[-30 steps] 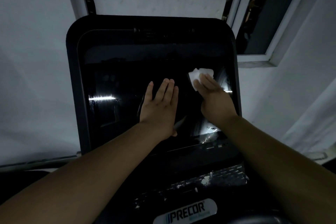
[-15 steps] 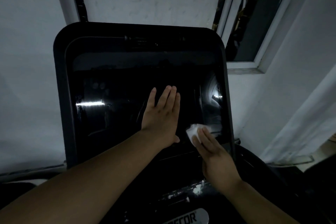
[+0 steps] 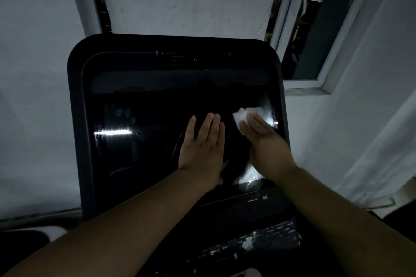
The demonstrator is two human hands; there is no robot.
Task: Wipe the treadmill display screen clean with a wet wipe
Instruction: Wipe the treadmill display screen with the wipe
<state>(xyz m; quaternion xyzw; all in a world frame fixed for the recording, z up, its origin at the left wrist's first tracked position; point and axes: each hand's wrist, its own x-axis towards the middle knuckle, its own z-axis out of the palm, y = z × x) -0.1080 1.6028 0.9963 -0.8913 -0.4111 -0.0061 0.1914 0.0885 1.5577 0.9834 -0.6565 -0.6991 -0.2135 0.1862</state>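
Observation:
The treadmill display screen is a large dark glossy panel in a black frame, tilted toward me and filling the middle of the view. My left hand lies flat on the glass near its centre, fingers straight and slightly apart, holding nothing. My right hand presses a crumpled white wet wipe against the right part of the screen; the wipe sticks out past the fingertips. A wet, shiny streak shows on the glass below the right hand.
A dark button panel sits under the screen. White walls stand behind and at the left. A white-framed window is at the upper right, close to the screen's right edge. The room is dim.
My right hand has slid the wipe up from the screen's lower right edge to the mid-right area, after sweeping down earlier. My left hand has stayed flat on the glass.

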